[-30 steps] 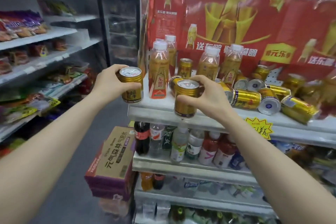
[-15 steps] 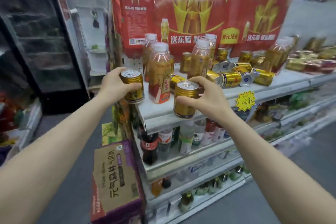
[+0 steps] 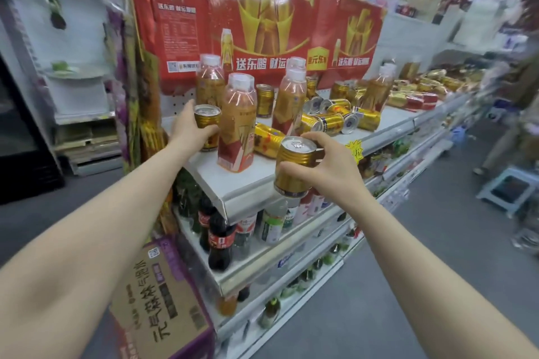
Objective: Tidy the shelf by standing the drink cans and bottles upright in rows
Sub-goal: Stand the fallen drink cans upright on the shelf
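Nearest, my right hand (image 3: 331, 173) grips a gold can (image 3: 293, 167) round its side, top up and slightly tilted, just in front of the shelf (image 3: 208, 173) lip; I judge it is waiting for a place in a front row; further in, my left hand (image 3: 189, 132) wraps a second can (image 3: 207, 123) upright, low over the shelf boards, close beside the front bottle (image 3: 237, 122); whether it rests there I cannot tell; behind, toppled cans (image 3: 329, 123) lie on their sides among standing bottles, not yet righted; since half a second ago, the second can has travelled in from off the shelf's corner, while the gold can stays at the lip.
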The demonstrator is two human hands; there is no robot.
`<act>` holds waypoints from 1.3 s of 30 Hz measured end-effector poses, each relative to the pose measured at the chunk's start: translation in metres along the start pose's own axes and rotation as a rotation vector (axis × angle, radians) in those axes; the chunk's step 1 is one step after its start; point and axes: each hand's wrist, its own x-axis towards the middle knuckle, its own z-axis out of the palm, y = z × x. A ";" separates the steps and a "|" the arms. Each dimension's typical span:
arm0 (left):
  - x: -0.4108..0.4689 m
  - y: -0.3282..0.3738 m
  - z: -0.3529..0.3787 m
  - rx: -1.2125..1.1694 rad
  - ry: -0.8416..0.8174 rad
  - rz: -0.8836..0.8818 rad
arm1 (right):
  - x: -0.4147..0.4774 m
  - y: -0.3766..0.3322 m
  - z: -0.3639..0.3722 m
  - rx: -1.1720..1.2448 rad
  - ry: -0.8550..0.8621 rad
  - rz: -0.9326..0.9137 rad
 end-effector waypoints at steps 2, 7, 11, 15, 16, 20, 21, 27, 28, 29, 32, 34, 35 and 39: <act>-0.010 0.000 -0.001 -0.016 0.110 0.108 | 0.003 -0.002 0.002 -0.012 0.013 -0.003; -0.035 0.005 0.010 -0.099 0.018 0.239 | 0.009 -0.005 0.012 -0.008 0.012 -0.006; -0.035 0.010 0.024 -0.039 -0.124 0.130 | 0.011 -0.005 0.021 -0.015 0.020 -0.002; -0.038 0.007 0.021 -0.044 -0.065 0.131 | 0.012 -0.003 0.023 -0.001 -0.001 -0.007; -0.040 0.006 0.017 -0.046 -0.054 0.131 | 0.013 -0.003 0.023 0.003 -0.006 -0.007; -0.053 -0.001 -0.006 -0.041 -0.013 0.123 | 0.025 -0.008 0.031 0.032 0.005 -0.020; -0.055 -0.003 -0.013 -0.042 0.004 0.117 | 0.029 -0.011 0.036 0.035 0.006 -0.025; -0.059 -0.007 -0.042 -0.065 0.083 0.077 | 0.052 -0.020 0.074 0.024 -0.073 -0.066; -0.059 -0.009 -0.044 -0.062 0.090 0.071 | 0.055 -0.020 0.081 0.020 -0.078 -0.071; -0.060 -0.010 -0.046 -0.061 0.094 0.064 | 0.058 -0.020 0.086 0.016 -0.076 -0.074; -0.063 -0.012 -0.049 -0.058 0.096 0.046 | 0.066 -0.017 0.099 -0.018 -0.066 -0.072; -0.065 -0.011 -0.050 -0.042 0.098 0.044 | 0.069 -0.016 0.101 -0.060 -0.080 -0.093; -0.066 -0.011 -0.051 -0.031 0.101 0.041 | 0.072 -0.016 0.101 -0.095 -0.097 -0.110; -0.065 -0.010 -0.055 -0.010 0.118 0.032 | 0.094 -0.027 0.084 -0.129 -0.095 -0.155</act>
